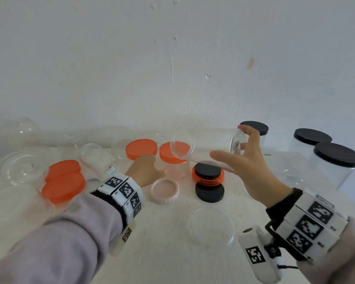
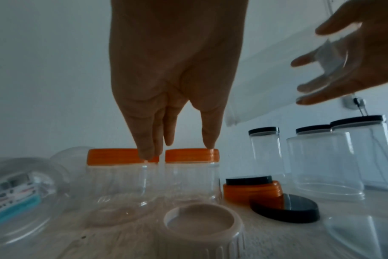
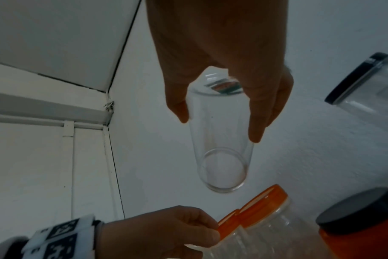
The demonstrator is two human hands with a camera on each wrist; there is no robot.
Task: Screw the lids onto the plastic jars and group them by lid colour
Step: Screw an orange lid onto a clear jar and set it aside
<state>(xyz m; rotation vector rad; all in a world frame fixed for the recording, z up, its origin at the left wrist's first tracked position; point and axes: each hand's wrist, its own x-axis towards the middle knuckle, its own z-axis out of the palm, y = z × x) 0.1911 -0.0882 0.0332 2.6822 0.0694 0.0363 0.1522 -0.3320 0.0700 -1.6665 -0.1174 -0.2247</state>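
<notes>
A white table (image 1: 172, 253) stands against a pale, scuffed wall (image 1: 131, 58). At its left lie empty clear jars (image 1: 23, 167) and two orange-lidded jars (image 1: 64, 181). The left hand (image 1: 146, 171) reaches to two upright orange-lidded jars (image 2: 122, 156), its grip of straight fingers touching their lids, clamped on nothing. In front lies a pink lid (image 1: 165, 191), open side up. Beside it a black lid (image 1: 208, 171) sits on an orange lid (image 1: 207, 179), another black lid (image 1: 209, 192) just in front. The right hand (image 1: 252, 167) holds a clear lidless jar (image 3: 222, 149) aloft on its side, its grip curled round the base. At far right stand three black-lidded jars (image 1: 336, 158).
</notes>
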